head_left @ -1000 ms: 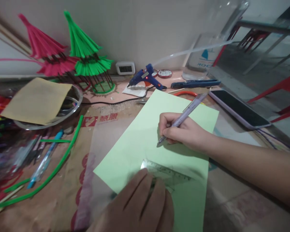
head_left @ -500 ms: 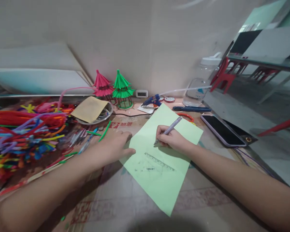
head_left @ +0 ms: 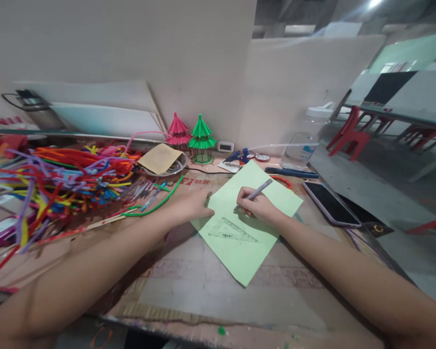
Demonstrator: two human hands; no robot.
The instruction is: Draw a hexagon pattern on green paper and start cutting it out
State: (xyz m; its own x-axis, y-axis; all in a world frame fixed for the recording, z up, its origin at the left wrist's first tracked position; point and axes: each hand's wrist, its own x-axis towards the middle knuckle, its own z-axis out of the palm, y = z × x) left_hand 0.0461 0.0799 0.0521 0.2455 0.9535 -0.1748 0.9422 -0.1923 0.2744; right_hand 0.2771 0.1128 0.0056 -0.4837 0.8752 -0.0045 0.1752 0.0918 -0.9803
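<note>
A pale green sheet of paper (head_left: 245, 261) lies turned at an angle on the work surface. My right hand (head_left: 256, 206) is closed round a grey-purple pen (head_left: 260, 189), its tip at the paper. Just below that tip, a clear triangular set square (head_left: 236, 231) with ruler markings rests on the sheet. At the paper's left edge lies my left hand (head_left: 195, 206), thumb and fingers apart, holding nothing. Its fingertips are partly hard to make out. A green pipe cleaner (head_left: 167, 202) curves beside the left wrist.
Colourful pipe cleaners (head_left: 83, 174) are heaped at left. Behind the paper stand a pink pagoda model (head_left: 177, 130), a green pagoda model (head_left: 201, 135), a glue gun (head_left: 238, 156) and a clear water bottle (head_left: 300, 143). A phone (head_left: 330, 203) lies at right.
The camera view has shifted back, showing more of the table's left side and front edge. My right hand keeps the pen at the paper, and my left hand stays at its left edge.
</note>
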